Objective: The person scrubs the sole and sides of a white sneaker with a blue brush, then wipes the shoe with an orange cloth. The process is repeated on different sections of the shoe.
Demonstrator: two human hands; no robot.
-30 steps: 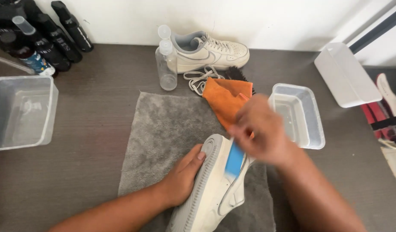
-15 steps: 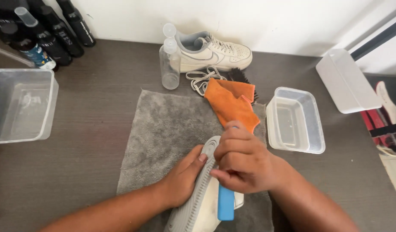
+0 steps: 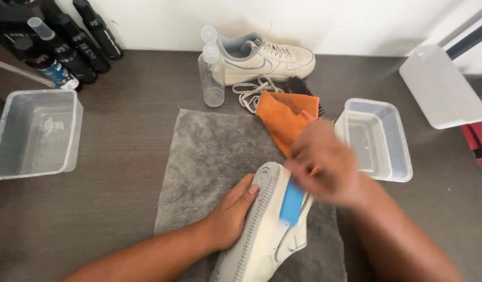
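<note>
Shoe [image 3: 262,230] on towel [image 3: 209,151] mid-table, cloth [image 3: 285,117] behind it, tub [image 3: 379,138] right, second tub [image 3: 34,133] far left, spray bottles [image 3: 212,68] and second shoe [image 3: 267,56] at back wall.

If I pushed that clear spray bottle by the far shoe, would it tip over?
Probably, fairly easily. The spray bottle stands upright, tall and narrow on a small base, and looks nearly empty, so likely light. Once down, its round body could roll across the table.

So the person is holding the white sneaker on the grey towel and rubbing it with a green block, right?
Not quite: the head view shows the block is blue, not green. The left hand does hold the white sneaker on the grey towel, and the right hand rubs it.
</note>
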